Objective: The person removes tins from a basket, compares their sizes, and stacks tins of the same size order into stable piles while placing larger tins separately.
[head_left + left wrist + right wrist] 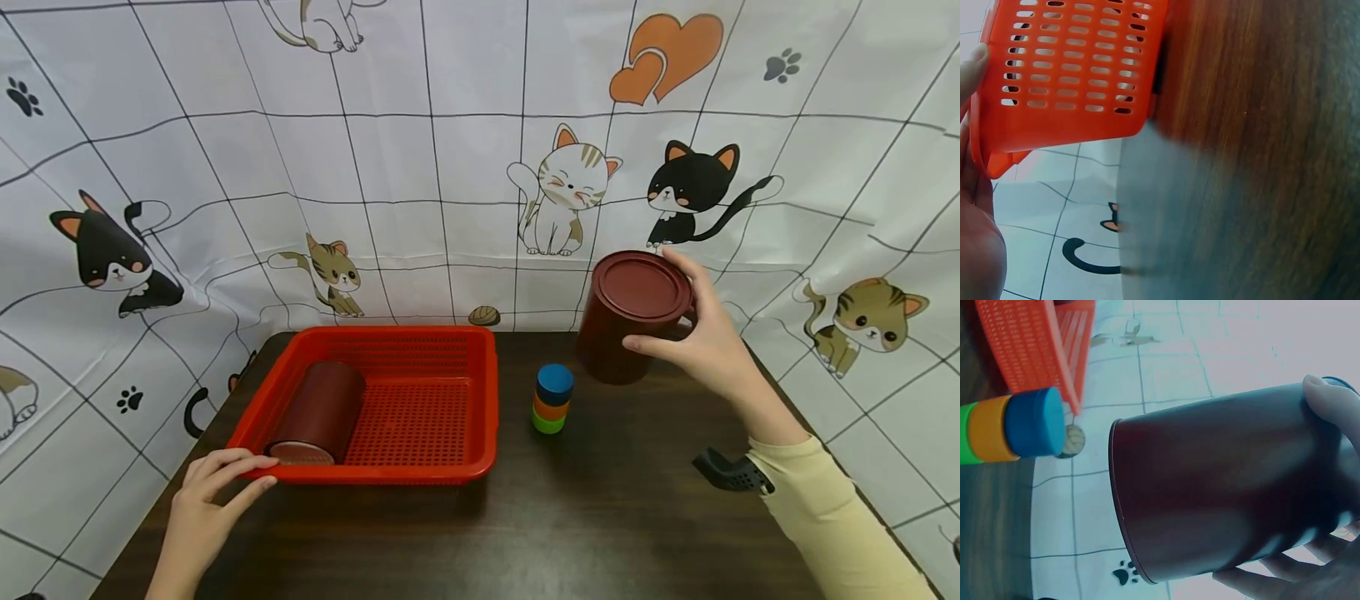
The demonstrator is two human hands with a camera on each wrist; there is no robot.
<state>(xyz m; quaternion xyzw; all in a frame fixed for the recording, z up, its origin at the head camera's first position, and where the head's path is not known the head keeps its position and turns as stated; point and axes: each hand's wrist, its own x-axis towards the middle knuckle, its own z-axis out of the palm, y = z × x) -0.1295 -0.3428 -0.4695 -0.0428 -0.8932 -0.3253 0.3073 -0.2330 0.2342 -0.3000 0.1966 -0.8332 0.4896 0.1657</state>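
Observation:
My right hand (pixel 701 337) grips a dark red-brown cylindrical canister (pixel 618 337) near its upper end, thumb on the near side and fingers on the far side. The canister is held up off the table, slightly tilted, its flat round top facing up. In the right wrist view, wall shows past the bottom rim of the canister (pixel 1229 481). At the front left corner of a red plastic basket (pixel 420 475), my left hand (pixel 206 500) pinches the rim between thumb and fingers. Inside the basket's left side, a similar brown cylinder (pixel 322 408) lies on its side.
A small stack of blue, orange and green round pieces (pixel 553 398) stands between the basket and the raised canister. The dark wood table (pixel 570 525) meets a white cat-print sheet (pixel 465 158) at the back and sides. A black band (pixel 731 471) is on the right wrist.

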